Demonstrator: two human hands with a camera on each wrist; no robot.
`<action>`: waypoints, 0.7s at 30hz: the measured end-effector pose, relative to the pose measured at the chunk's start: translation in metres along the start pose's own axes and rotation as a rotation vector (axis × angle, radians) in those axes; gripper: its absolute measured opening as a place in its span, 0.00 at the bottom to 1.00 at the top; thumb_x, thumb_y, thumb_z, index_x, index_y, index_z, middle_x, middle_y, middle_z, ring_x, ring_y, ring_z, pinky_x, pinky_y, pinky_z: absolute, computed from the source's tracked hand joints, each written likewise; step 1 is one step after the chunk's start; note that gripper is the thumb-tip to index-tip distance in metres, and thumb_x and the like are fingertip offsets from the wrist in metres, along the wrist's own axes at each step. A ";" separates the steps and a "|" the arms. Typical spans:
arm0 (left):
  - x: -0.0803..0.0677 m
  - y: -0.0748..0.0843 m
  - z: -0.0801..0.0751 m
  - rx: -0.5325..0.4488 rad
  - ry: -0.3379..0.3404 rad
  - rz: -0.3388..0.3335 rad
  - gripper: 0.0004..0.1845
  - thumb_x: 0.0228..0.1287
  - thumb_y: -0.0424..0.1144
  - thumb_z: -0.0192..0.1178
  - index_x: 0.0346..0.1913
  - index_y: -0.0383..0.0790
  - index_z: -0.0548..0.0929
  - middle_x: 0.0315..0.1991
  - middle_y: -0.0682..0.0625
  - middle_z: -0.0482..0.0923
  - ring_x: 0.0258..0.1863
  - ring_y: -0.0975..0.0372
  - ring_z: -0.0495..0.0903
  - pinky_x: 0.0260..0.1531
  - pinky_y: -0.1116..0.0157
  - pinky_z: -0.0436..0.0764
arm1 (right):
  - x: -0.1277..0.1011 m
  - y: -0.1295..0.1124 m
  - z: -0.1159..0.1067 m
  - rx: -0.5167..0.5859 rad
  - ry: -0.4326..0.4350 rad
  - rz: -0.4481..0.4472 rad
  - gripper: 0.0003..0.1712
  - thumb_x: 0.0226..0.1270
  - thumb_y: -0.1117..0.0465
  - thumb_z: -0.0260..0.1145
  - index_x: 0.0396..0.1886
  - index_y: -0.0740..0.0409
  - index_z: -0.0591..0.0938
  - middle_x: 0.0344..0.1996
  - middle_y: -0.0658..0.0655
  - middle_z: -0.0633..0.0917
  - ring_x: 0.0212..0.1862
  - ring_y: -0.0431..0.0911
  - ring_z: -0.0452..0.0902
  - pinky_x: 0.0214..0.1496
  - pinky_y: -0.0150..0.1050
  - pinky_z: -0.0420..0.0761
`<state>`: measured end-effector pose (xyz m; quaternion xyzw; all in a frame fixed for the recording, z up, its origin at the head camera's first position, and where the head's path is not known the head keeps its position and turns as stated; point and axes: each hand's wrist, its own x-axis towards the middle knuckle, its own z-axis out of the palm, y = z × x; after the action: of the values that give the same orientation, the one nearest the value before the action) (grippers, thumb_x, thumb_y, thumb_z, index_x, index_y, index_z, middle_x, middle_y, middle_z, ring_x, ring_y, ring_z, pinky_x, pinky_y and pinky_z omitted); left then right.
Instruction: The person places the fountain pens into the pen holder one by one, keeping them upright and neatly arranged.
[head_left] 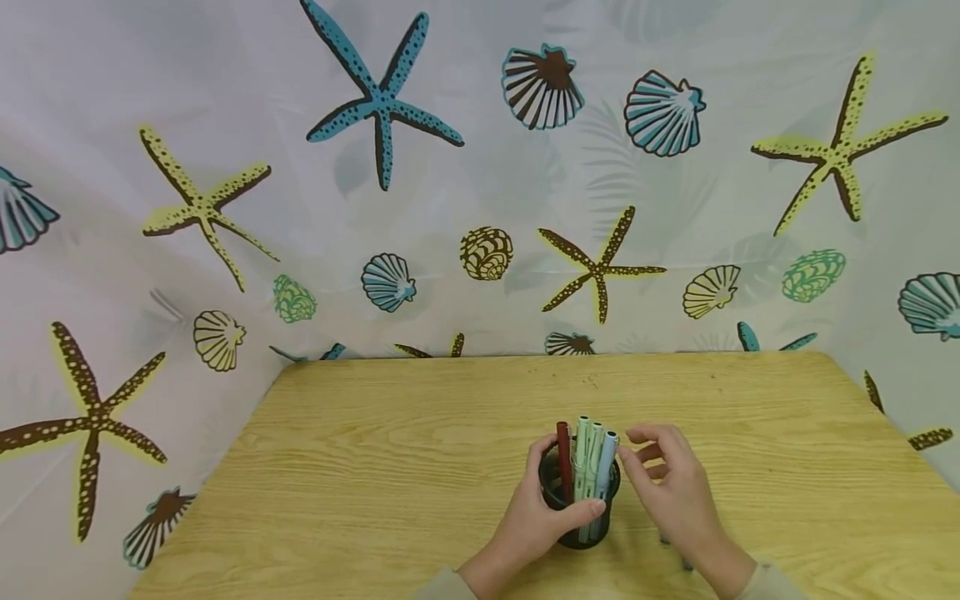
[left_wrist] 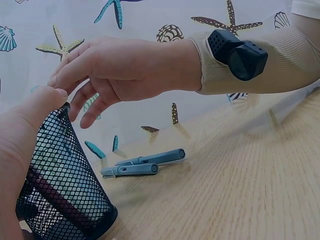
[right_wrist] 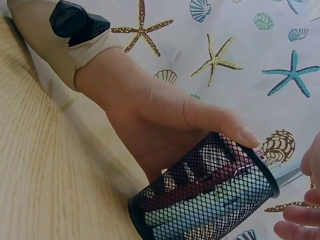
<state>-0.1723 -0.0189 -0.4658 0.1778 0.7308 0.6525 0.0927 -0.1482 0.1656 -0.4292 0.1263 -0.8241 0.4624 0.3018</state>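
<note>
A black mesh pen cup (head_left: 577,521) stands near the front of the wooden table (head_left: 420,450). In it are a dark red pen (head_left: 564,458), two pale green pens (head_left: 587,446) and a light blue pen (head_left: 607,454). My left hand (head_left: 547,512) grips the cup, thumb over the front rim and fingers behind. My right hand (head_left: 660,467) hovers just right of the pen tops with loosely spread fingers, holding nothing. In the left wrist view the right hand (left_wrist: 100,75) hangs above the cup (left_wrist: 65,190). The right wrist view shows the left hand (right_wrist: 165,120) around the cup (right_wrist: 210,200).
Two grey-blue pens (left_wrist: 145,162) lie side by side on the table behind the cup, under the right hand. A curtain printed with starfish and shells (head_left: 480,167) hangs behind and to both sides of the table.
</note>
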 end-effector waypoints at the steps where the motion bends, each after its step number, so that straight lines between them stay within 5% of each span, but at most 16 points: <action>1: 0.000 0.000 0.000 0.003 0.001 -0.001 0.42 0.53 0.49 0.68 0.67 0.60 0.53 0.55 0.53 0.68 0.51 0.61 0.73 0.47 0.61 0.73 | 0.000 0.001 0.000 -0.008 -0.002 0.004 0.12 0.58 0.70 0.67 0.42 0.57 0.78 0.39 0.52 0.78 0.33 0.39 0.76 0.29 0.36 0.78; 21: 0.001 0.001 0.001 -0.009 -0.011 0.003 0.44 0.54 0.44 0.68 0.68 0.52 0.52 0.55 0.50 0.67 0.53 0.56 0.71 0.48 0.58 0.73 | -0.004 0.014 -0.016 -0.088 -0.047 0.005 0.09 0.60 0.69 0.65 0.40 0.57 0.79 0.37 0.53 0.79 0.31 0.40 0.74 0.29 0.34 0.77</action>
<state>-0.1733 -0.0177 -0.4645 0.1820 0.7271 0.6549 0.0965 -0.1458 0.1861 -0.4348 0.1217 -0.8509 0.4233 0.2864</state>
